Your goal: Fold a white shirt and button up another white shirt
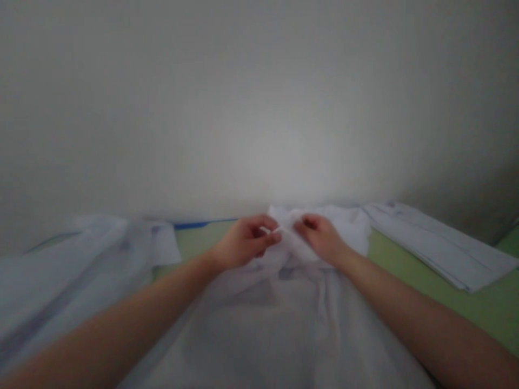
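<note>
A white garment (pixel 279 324) lies spread flat on a green surface (pixel 478 308) in front of me, its far end bunched up against the wall. My left hand (pixel 247 240) and my right hand (pixel 320 237) meet at that far end. Both have their fingers curled and pinch the white fabric close together, near what looks like the collar. The picture is blurred, so the exact part they grip is hard to make out.
A stack of folded white cloth (pixel 438 243) lies at the right on the green surface. Loose white fabric (pixel 60 270) is piled at the left. A blue strip (pixel 194 224) runs along the far edge, below a plain pale wall (pixel 259 108).
</note>
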Motion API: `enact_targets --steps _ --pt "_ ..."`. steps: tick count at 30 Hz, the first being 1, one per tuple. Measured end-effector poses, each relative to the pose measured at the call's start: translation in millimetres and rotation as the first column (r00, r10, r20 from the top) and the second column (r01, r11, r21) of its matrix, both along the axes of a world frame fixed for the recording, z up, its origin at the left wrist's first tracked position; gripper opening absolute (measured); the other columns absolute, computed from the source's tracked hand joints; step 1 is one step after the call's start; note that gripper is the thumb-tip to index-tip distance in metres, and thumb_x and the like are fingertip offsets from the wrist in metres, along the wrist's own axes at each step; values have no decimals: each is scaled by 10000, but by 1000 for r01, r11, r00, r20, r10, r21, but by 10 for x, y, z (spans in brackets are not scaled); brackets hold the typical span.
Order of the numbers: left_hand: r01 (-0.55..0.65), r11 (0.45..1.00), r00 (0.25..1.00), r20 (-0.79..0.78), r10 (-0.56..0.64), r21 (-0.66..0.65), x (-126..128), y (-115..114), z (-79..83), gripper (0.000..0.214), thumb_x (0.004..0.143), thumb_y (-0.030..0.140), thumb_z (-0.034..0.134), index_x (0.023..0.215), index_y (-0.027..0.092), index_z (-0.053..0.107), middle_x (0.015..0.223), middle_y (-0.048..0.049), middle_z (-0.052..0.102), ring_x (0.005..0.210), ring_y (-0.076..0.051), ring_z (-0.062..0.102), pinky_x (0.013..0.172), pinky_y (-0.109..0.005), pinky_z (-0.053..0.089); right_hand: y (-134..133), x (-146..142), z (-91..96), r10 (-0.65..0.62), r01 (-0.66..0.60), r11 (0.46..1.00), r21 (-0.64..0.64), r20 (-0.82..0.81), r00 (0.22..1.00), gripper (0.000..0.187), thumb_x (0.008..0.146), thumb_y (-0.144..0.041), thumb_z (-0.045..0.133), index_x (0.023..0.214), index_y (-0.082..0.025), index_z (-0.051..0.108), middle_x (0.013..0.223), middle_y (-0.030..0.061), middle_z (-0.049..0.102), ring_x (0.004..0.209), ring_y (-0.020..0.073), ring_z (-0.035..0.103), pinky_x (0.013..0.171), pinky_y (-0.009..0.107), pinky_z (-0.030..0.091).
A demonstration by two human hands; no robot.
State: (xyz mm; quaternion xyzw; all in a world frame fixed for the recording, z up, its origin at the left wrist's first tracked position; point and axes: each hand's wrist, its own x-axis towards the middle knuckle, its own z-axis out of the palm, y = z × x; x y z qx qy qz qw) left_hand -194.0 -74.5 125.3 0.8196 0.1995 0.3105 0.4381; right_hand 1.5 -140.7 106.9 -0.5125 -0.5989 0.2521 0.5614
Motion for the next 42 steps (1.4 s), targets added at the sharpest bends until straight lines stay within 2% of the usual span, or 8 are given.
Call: enact_targets --steps 3,7,11,17,22,28,37,42 --pt "26 997 999 30 -28 78 -10 -47 39 284 759 397 615 852 132 572 825 -32 569 530 -39 460 461 -168 354 -1 -15 6 -15 17 999 36 -43 999 296 756 -457 578 688 -169 562 562 -32 445 512 84 366 452 207 282" --pt "139 988 985 -89 -145 -66 -8 -84 19 317 835 448 490 921 146 539 553 45 468 427 -49 406 408 -162 308 -11 -15 12 -80 80 995 65 2 997 300 767 -451 564 651 -175 546 543 -30 428 508 91 370 450 214 275" --pt "170 981 966 -180 -185 -93 19 -82 -59 346 841 478 456 844 145 550 535 42 469 439 -58 436 421 -163 326 -43 -56 11 -145 133 982 132 91 985 294 798 -431 528 650 -177 537 541 -27 440 511 95 391 462 212 295" --pt "146 984 948 -270 -168 -102 38 -72 -111 356 794 484 524 733 136 569 504 36 469 412 -50 405 387 -160 265 -165 -185 31 -119 22 959 281 330 937 233 823 -353 515 680 -176 564 605 -9 505 586 103 445 545 215 342" --pt "138 964 959 -214 -187 -227 25 -57 -108 382 755 506 569 756 125 591 543 19 507 435 -56 443 409 -163 310 -206 -185 37 -2 -158 941 299 470 883 170 829 -299 506 724 -189 582 691 10 562 678 123 496 655 238 391" --pt "234 885 962 -34 -270 -402 37 -39 -87 362 710 410 659 897 109 586 689 -21 584 543 -75 533 562 -209 449 -155 -135 2 -73 -96 945 313 485 872 143 818 -260 505 716 -189 576 692 10 560 678 128 501 650 242 389" --pt "46 999 964 -260 -51 -27 15 -99 -74 246 781 352 533 826 126 618 595 -8 576 505 -97 522 451 -185 353 -145 -113 -23 -31 -175 936 306 564 825 82 766 -189 527 732 -195 602 701 17 582 678 134 522 650 246 393" --pt "-21 952 932 -338 129 305 3 -163 -37 207 761 301 505 742 142 637 555 14 546 487 -87 454 442 -198 262 -121 -84 -26 28 -230 938 258 606 795 114 700 -147 552 753 -198 639 730 22 620 681 137 548 648 243 405"
